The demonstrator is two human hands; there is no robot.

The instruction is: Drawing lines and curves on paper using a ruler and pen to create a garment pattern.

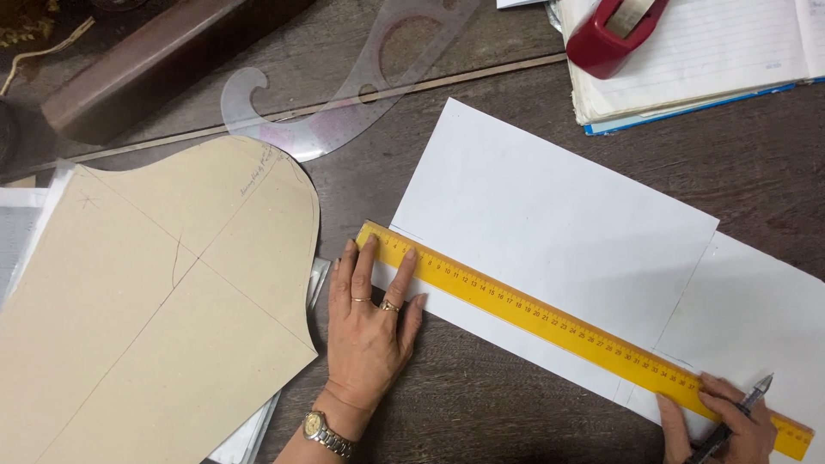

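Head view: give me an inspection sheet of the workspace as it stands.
Surface: dark wooden table, worn.
Job's things: long yellow ruler lying diagonally across white paper sheets; dark pen.
Clutter: beige cardboard pattern piece, clear plastic French curve, red tape dispenser on a lined notebook, dark wooden bar.
Hands: left hand flat, fingertips pressing the ruler's end; right hand holds the pen at the ruler's other end.
Cables: nothing seen.
Surroundings: nothing seen beyond the table.

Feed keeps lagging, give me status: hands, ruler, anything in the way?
Left hand flat on yellow ruler. Right hand holds pen at its far end. White paper beneath, unobstructed.
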